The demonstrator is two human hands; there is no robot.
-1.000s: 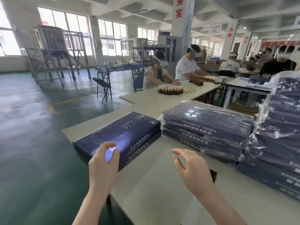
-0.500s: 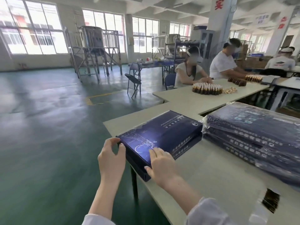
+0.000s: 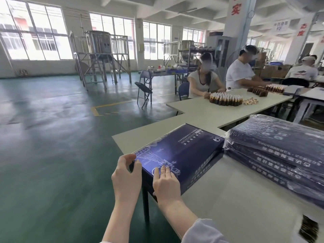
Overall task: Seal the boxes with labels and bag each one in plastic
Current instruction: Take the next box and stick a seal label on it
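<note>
Both your hands are on the flat dark-blue cardboard box [image 3: 180, 155] at the left edge of the grey tabletop [image 3: 236, 199].

Head view: your left hand [image 3: 127, 174] curls round the box's near-left corner. Your right hand [image 3: 166, 181], which hung open above the tabletop a second ago, lies flat on the lid, fingers straight. The stack of plastic-bagged blue boxes [image 3: 280, 155] sits just right. This box looks next for sealing.

Dark blue box [image 3: 182, 155], white line drawing, text; grey table [image 3: 236, 199]; green floor [image 3: 52, 155].
</note>
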